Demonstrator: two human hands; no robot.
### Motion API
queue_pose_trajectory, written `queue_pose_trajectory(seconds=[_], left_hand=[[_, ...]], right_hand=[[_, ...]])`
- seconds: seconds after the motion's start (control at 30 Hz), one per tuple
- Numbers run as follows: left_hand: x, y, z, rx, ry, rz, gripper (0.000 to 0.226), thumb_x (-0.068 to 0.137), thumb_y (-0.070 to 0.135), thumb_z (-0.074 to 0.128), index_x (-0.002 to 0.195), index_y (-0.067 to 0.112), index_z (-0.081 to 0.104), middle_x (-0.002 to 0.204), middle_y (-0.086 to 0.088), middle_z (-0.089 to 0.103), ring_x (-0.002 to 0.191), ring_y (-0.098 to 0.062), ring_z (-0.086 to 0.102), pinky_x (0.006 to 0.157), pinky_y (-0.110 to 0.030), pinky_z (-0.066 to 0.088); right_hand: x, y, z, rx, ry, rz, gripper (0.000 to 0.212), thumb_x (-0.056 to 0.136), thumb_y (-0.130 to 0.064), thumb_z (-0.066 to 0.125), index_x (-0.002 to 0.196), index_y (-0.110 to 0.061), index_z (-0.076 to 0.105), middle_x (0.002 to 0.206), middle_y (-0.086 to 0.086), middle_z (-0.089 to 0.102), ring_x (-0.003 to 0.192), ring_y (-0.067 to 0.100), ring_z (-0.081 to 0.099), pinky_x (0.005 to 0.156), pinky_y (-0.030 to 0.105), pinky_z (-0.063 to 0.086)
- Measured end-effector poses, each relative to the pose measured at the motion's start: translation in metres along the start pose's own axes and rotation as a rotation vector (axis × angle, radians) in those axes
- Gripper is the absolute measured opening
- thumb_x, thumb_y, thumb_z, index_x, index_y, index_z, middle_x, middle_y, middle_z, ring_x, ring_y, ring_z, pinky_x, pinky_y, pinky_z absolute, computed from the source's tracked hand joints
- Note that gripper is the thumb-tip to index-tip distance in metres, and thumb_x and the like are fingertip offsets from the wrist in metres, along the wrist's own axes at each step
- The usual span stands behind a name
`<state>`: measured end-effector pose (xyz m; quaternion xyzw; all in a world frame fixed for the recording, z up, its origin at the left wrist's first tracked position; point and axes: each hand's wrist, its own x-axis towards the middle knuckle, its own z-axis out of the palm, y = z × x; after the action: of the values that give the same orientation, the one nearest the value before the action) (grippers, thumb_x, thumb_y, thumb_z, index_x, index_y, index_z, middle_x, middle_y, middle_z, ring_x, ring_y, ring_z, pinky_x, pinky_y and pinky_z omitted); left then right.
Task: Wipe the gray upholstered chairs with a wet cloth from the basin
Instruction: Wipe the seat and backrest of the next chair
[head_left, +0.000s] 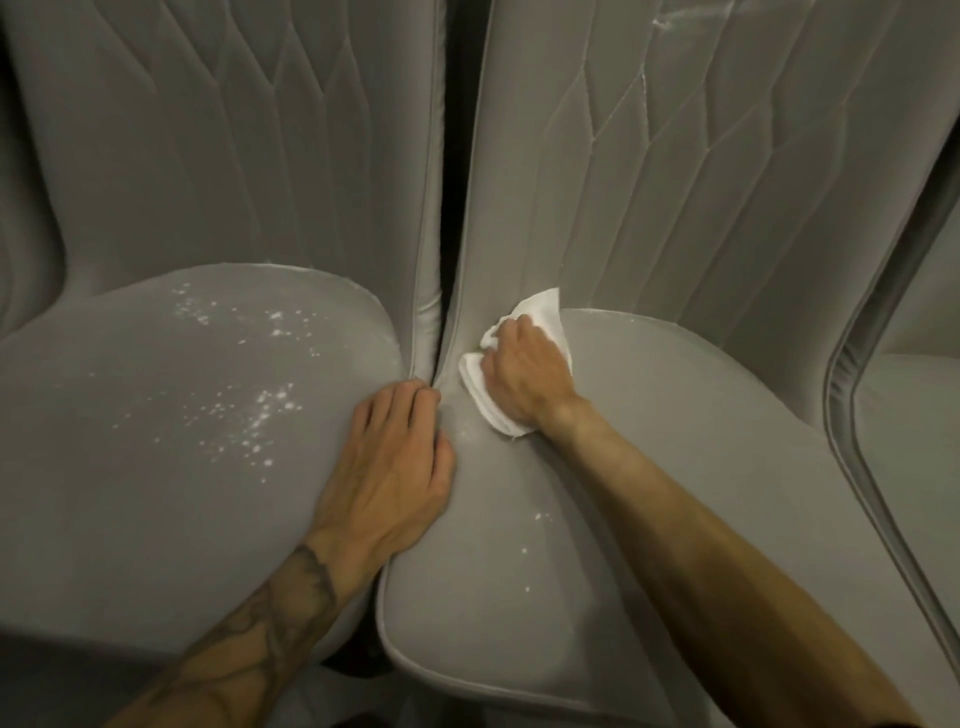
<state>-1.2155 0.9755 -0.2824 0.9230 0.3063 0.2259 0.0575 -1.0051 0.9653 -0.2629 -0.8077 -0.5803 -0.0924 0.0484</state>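
Looked down on three gray upholstered chairs in a row, with a dark gap (451, 182) parting the two widest in view. Left of the gap, saw the left chair (182, 467), rounded seat low and quilted back upright. Right of the gap, saw the middle chair (675, 467), built alike; farther right of the gap, caught only the edge of a third chair (914, 415). Noted the left hand (395, 462) lying flat on the left chair's seat rim just left of the gap, fingers straight and pressed together, tips reaching the gap's lower end; marked a dark tattoo (280, 623) on that forearm. Found the right hand (524, 374) just right of the gap, palm down, fingers curled and bunching a white cloth (543, 312) against the rear left corner of the middle chair's seat. Traced the folded cloth's long axis from its layered near end, closest to the gap, up and away to a far corner pointing at the quilted back. Spotted white specks (260, 410) scattered left of the gap on the left seat, and a few right of it.
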Motion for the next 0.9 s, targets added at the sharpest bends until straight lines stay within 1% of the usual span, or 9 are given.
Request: queue_pose_trajectory(seconds=[0.1,0.17,0.23,0.33,0.47,0.53,0.7,0.8,0.9], left_hand=[[-0.003,0.002,-0.006,-0.016,0.033,0.021,0.019,0.095,0.014,0.045,0.112,0.015,0.055,0.108,-0.005,0.058,0.097,-0.025,0.053,0.090,-0.039,0.045],[-0.010,0.002,-0.013,-0.026,0.063,0.077,0.021,0.093,0.008,0.046,0.109,0.015,0.057,0.102,-0.004,0.058,0.090,-0.025,0.053,0.083,-0.040,0.045],[-0.019,0.000,-0.021,0.010,0.090,0.119,0.022,0.090,0.008,0.044,0.106,0.016,0.057,0.095,-0.003,0.056,0.084,-0.026,0.051,0.075,-0.040,0.042],[-0.028,-0.011,-0.030,0.093,0.073,0.086,0.016,0.088,0.006,0.047,0.097,0.017,0.055,0.088,-0.004,0.051,0.078,-0.029,0.050,0.069,-0.041,0.041],[-0.024,-0.015,-0.029,0.073,0.059,0.027,0.013,0.088,0.003,0.053,0.085,0.016,0.052,0.084,-0.006,0.052,0.075,-0.029,0.051,0.067,-0.039,0.036],[-0.024,-0.013,-0.024,0.101,0.052,0.044,0.011,0.091,0.007,0.050,0.086,0.017,0.052,0.086,-0.005,0.050,0.077,-0.029,0.050,0.068,-0.040,0.037],[-0.026,-0.013,-0.021,0.151,0.055,0.027,0.014,0.102,0.013,0.044,0.091,0.018,0.051,0.090,-0.005,0.049,0.082,-0.027,0.047,0.073,-0.043,0.041],[-0.026,-0.013,-0.021,0.111,0.059,0.039,0.018,0.106,0.017,0.040,0.091,0.020,0.049,0.089,-0.003,0.048,0.081,-0.025,0.047,0.072,-0.041,0.040],[-0.025,-0.013,-0.021,0.153,0.073,0.063,0.019,0.106,0.023,0.038,0.090,0.020,0.048,0.088,-0.004,0.047,0.080,-0.026,0.046,0.071,-0.043,0.040]], right_hand=[[-0.047,-0.036,-0.006,0.182,0.070,-0.302,0.025,0.093,-0.024,0.046,0.083,-0.006,0.059,0.084,0.015,0.059,0.073,0.030,0.055,0.072,0.042,0.045],[-0.061,-0.034,-0.010,0.279,-0.029,-0.355,0.023,0.095,-0.026,0.045,0.087,-0.007,0.054,0.087,0.015,0.055,0.076,0.033,0.052,0.074,0.045,0.041],[-0.042,-0.022,-0.011,0.164,-0.032,-0.308,0.026,0.100,-0.026,0.041,0.100,-0.004,0.055,0.102,0.018,0.056,0.090,0.035,0.053,0.083,0.046,0.037],[-0.023,-0.019,-0.013,0.135,-0.004,-0.081,0.028,0.102,-0.026,0.037,0.112,-0.004,0.051,0.116,0.017,0.053,0.103,0.036,0.052,0.091,0.044,0.037],[-0.084,-0.059,-0.013,0.340,-0.025,-0.378,0.026,0.097,-0.030,0.042,0.098,-0.007,0.053,0.097,0.014,0.054,0.085,0.033,0.051,0.081,0.043,0.038],[-0.086,-0.049,-0.016,0.339,-0.061,-0.469,0.023,0.098,-0.027,0.044,0.093,-0.006,0.054,0.093,0.014,0.055,0.084,0.029,0.049,0.083,0.040,0.038],[-0.047,-0.037,-0.015,0.143,0.000,-0.076,0.026,0.099,-0.029,0.043,0.105,-0.005,0.052,0.109,0.017,0.055,0.098,0.037,0.053,0.087,0.045,0.038],[-0.090,-0.066,-0.011,0.263,0.016,-0.236,0.025,0.094,-0.030,0.044,0.093,-0.008,0.053,0.092,0.016,0.055,0.080,0.036,0.052,0.074,0.046,0.039],[-0.100,-0.032,-0.013,0.290,0.038,-0.312,0.027,0.097,-0.028,0.042,0.091,-0.005,0.056,0.089,0.018,0.056,0.081,0.036,0.052,0.079,0.047,0.042]])
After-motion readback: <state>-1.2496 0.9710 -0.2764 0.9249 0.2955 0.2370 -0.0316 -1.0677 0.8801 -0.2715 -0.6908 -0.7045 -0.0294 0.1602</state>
